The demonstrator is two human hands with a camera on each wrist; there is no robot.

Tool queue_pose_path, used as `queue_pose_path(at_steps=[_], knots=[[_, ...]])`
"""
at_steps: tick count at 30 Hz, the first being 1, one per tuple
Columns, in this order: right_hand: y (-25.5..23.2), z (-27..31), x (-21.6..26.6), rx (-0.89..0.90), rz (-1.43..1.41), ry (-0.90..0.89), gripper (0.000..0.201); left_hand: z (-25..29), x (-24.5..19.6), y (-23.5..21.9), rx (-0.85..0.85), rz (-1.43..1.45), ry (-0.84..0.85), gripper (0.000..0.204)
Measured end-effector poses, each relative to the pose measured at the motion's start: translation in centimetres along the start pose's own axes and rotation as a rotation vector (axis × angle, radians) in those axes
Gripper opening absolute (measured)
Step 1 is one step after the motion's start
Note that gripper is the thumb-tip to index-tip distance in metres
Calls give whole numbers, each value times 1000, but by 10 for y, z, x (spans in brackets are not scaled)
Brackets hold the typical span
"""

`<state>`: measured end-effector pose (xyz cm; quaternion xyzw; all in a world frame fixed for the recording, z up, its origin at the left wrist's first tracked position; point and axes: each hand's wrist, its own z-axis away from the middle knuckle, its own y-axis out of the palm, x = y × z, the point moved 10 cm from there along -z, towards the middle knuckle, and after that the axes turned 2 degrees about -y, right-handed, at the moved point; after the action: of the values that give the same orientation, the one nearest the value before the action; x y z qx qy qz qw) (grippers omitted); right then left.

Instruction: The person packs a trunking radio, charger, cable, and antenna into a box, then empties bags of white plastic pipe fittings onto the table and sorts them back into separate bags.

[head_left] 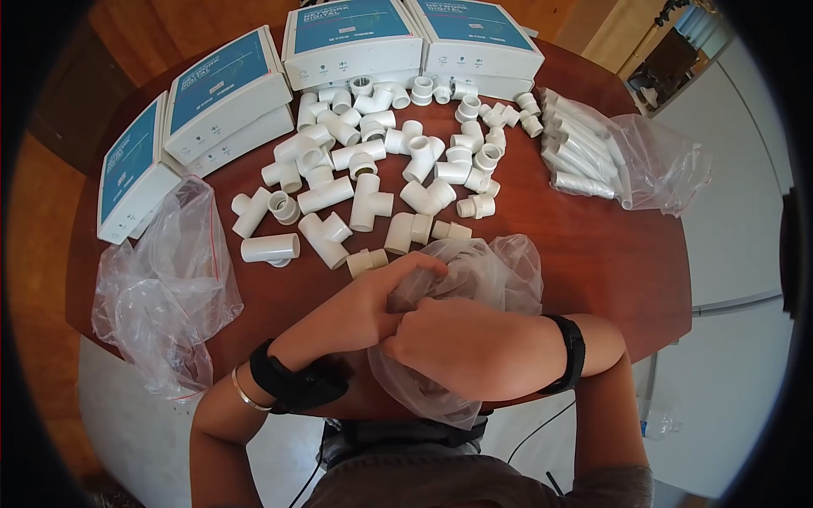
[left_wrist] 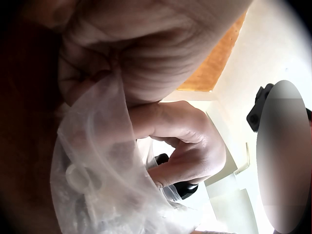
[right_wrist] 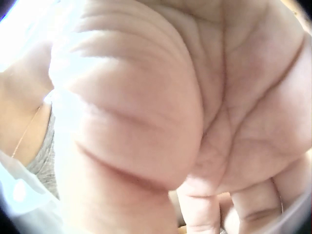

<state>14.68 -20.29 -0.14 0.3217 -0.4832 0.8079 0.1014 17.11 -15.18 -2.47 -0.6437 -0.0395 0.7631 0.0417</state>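
Note:
Both hands are at a clear plastic bag (head_left: 500, 275) near the table's front edge. My left hand (head_left: 360, 300) pinches the bag's edge, its index finger reaching over the plastic. My right hand (head_left: 466, 343) grips the bag from the other side, knuckles up, close against the left. In the left wrist view, the palm of the left hand (left_wrist: 146, 53) is above the bag (left_wrist: 97, 170), which shows a round whitish shape through its film; the right hand (left_wrist: 190, 141) has bent fingers at the plastic. The right wrist view is filled by the right palm (right_wrist: 204, 97); its fingertips are hidden.
Many white pipe fittings (head_left: 370, 203) lie across the middle of the table (head_left: 610, 271). Blue and white boxes (head_left: 351, 38) line the back and left. A bag of white tubes (head_left: 584, 148) lies at right, and a crumpled plastic bag (head_left: 169, 288) at left.

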Motion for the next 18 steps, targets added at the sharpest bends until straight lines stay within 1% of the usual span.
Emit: queue_pose_path(at_steps=[1,3,4,5,7,9,11,12,13,14,16,18], knots=[[-1,7,-3,-262,50,-181,16,0,1,1,0,-1,0,48],[-30,22,8,-527,98,-364,16,0,2,0,-10,39,17,49],[-53,8,2,-299,-85,-258,16,1,5,-1,-10,39,15,49],[-64,0,-8,-66,-265,-149,16,1,8,-1,-2,-1,12,48],[-133,18,-25,-445,-167,-162,16,1,8,0,2,-36,14,48],[-175,38,-75,-778,86,151,18,-2,-1,4,33,0,42,51],[-186,54,-127,-902,363,344,23,-2,1,5,35,5,21,50],[-186,56,-148,-906,365,341,23,-2,2,5,38,12,-2,49],[-181,52,-169,-847,312,325,26,-1,1,4,37,8,-2,49],[-176,46,-177,-787,260,308,29,-1,2,5,42,16,-13,48],[-175,45,-183,-806,264,317,30,-1,3,5,47,25,-22,48],[-176,45,-185,-823,269,324,32,-2,0,5,47,8,24,45]])
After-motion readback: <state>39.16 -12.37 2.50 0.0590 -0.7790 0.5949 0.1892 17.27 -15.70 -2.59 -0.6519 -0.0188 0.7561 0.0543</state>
